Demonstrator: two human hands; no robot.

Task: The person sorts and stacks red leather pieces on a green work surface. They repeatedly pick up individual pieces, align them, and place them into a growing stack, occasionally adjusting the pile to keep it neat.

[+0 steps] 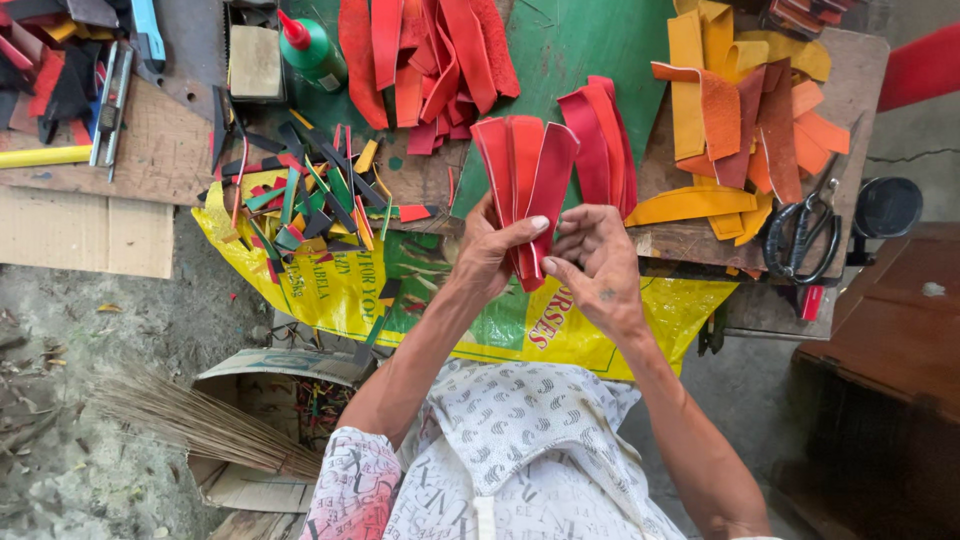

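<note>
My left hand (490, 250) is shut on a fanned bunch of red leather strips (525, 165), pinching them at their lower ends in front of my chest. My right hand (598, 262) touches the bottom of the same bunch with its fingertips, beside the left thumb. The strips spread upward over the workbench edge. A second bundle of red strips (605, 135) lies on the bench just right of the fan.
A green cutting mat (585, 45) holds a heap of red strips (430, 60). Orange and yellow leather pieces (745, 110) lie at right beside black scissors (800, 235). Small coloured offcuts (305, 195), a green glue bottle (312, 50) and a yellow sack (340, 285) are at left. A broom (190, 420) lies below.
</note>
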